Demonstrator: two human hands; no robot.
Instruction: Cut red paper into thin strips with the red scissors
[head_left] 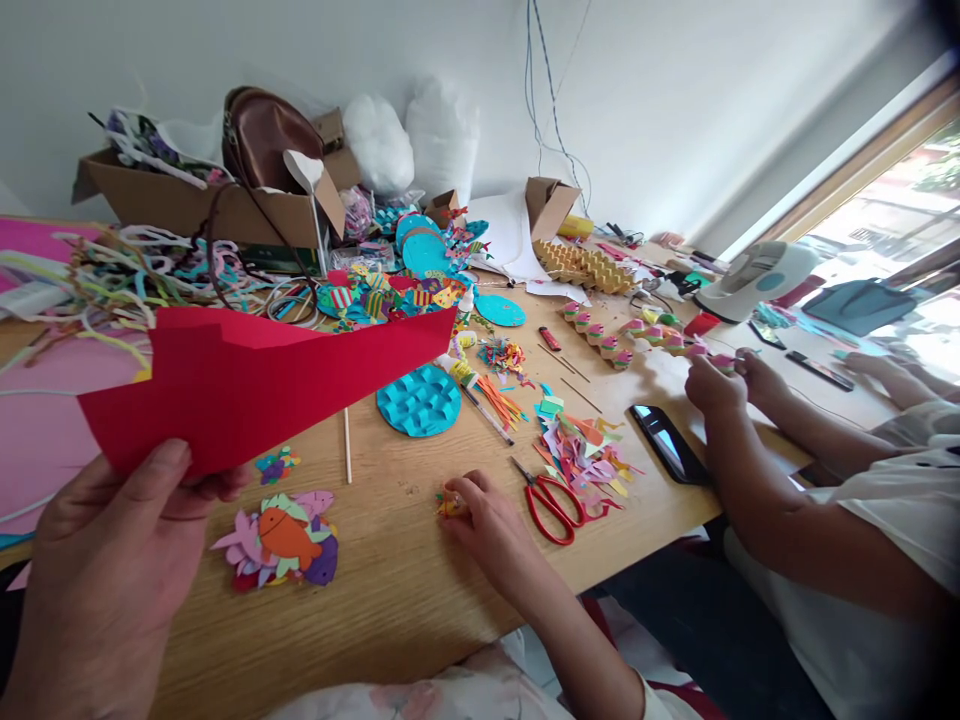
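Clamping a red paper sheet (247,390) above the table (367,620), the left hand (120,530) is leftmost, near piled paper fish (289,540); the right hand (486,522) curls over a mostly hidden orange piece (450,504), whether gripping I can't tell, beside red-handled scissors (535,505).

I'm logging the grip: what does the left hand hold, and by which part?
The left hand holds the red paper by its lower edge, near its left end.

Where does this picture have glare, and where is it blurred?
Head view: the brown-framed glass window looks washed out; head view: the black rectangular phone carries a bright patch, perhaps reflection; head view: the upper-right corner is dark and blurred.
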